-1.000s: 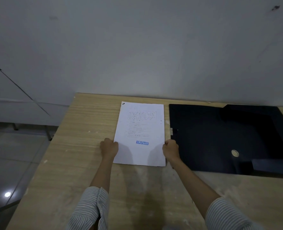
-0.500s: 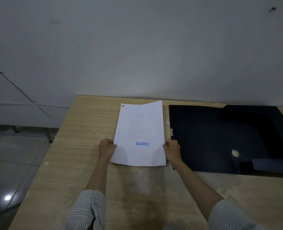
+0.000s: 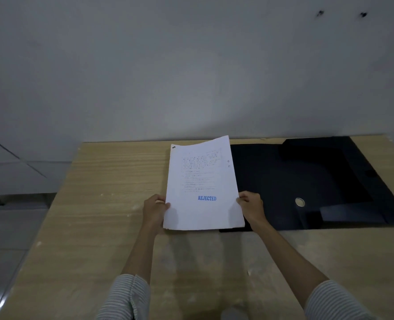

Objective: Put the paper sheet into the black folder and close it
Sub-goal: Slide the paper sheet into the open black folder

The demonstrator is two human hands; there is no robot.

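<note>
A white paper sheet with printed text and a blue "REJECTED" stamp is held above the wooden table. My left hand grips its left edge and my right hand grips its right edge, both near the bottom. The sheet is tilted, its far right corner raised, and its right edge overlaps the left side of the black folder. The folder lies open and flat to the right, with a round metal button on it and flaps folded in at the back and right.
A plain grey wall stands right behind the table's back edge. The table's left edge drops to a tiled floor. Bare wood lies to the left of the sheet and in front of the folder.
The sheet lay flat on the table; both hands have lifted it and shifted it to the right, so it now overlaps the folder's left side.
</note>
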